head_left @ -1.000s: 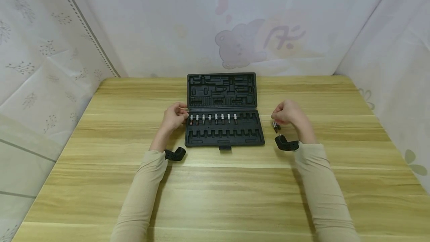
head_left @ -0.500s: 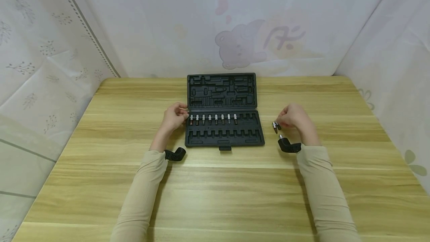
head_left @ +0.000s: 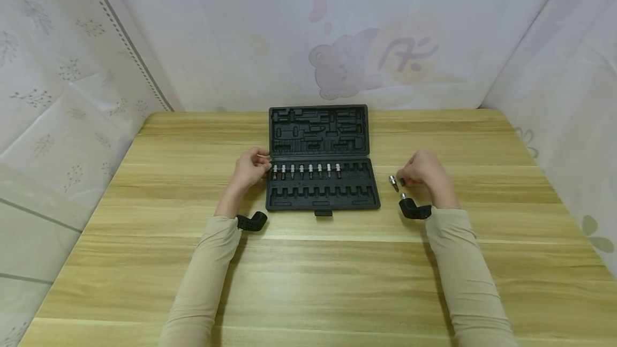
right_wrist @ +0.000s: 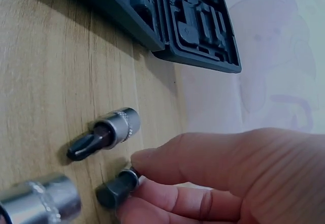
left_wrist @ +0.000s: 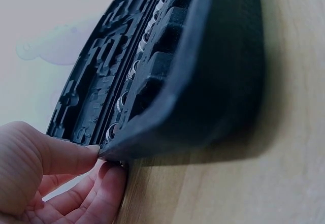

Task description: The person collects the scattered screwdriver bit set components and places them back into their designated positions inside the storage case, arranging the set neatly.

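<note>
My left hand [head_left: 249, 167] grips the left edge of the open black socket case [head_left: 323, 208], thumb on the rim and fingers curled at its side. Several silver bit sockets [head_left: 310, 171] stand in a row in the case's upper slots. Right of the case, my right hand [head_left: 423, 167] pinches a bit socket with a dark hex tip [right_wrist: 116, 191] between thumb and fingers, low over the table. Beside it lies a Phillips bit socket [right_wrist: 104, 132], apart from the fingers. A third socket [right_wrist: 43, 201] lies nearer the right wrist, its tip out of view.
The case lid [head_left: 319, 130] leans back, its moulded recesses showing. The case's lower row of slots [head_left: 322, 191] holds no sockets. Black wrist camera mounts [head_left: 414, 209] hang by both sleeves. A patterned curtain [head_left: 270, 42] stands behind the wooden table [head_left: 308, 277].
My right hand has shifted a little right and down and now pinches the hex bit socket, drawn slightly away from the Phillips one. The left hand stays at the case edge.
</note>
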Action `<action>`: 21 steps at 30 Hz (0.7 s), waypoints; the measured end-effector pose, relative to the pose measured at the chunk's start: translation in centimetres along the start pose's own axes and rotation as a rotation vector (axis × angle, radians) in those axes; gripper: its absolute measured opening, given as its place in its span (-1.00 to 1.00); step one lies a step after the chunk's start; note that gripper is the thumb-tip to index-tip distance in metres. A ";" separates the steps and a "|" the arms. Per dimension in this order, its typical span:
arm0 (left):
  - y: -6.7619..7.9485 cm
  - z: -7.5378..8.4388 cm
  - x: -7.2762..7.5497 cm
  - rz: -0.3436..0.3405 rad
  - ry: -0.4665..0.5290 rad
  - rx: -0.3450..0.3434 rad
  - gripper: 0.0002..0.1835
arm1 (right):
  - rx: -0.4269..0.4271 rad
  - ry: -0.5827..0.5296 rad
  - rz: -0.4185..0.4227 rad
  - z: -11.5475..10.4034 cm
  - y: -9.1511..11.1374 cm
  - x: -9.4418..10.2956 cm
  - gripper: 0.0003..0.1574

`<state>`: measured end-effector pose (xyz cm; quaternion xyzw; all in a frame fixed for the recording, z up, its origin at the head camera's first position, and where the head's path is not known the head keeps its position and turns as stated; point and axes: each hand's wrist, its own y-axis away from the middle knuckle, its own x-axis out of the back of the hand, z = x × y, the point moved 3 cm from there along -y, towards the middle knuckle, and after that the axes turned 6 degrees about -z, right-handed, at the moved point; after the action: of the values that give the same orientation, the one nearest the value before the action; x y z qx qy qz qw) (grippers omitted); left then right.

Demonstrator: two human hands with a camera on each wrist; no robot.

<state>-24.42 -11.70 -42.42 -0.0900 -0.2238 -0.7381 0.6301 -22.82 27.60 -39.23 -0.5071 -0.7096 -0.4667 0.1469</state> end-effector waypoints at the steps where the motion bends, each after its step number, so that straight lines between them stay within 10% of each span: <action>1: 0.0 0.0 0.0 0.000 -0.001 -0.001 -0.65 | -0.004 0.004 0.000 0.1 0.0 0.0 -0.75; 21: 0.1 0.1 0.0 -0.010 0.009 -0.006 -0.64 | 0.002 0.115 0.001 -3.5 0.1 -0.6 -0.59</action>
<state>-24.32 -11.72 -42.32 -0.0874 -0.2194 -0.7421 0.6273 -23.40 24.45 -37.73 -0.4795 -0.7001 -0.4945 0.1882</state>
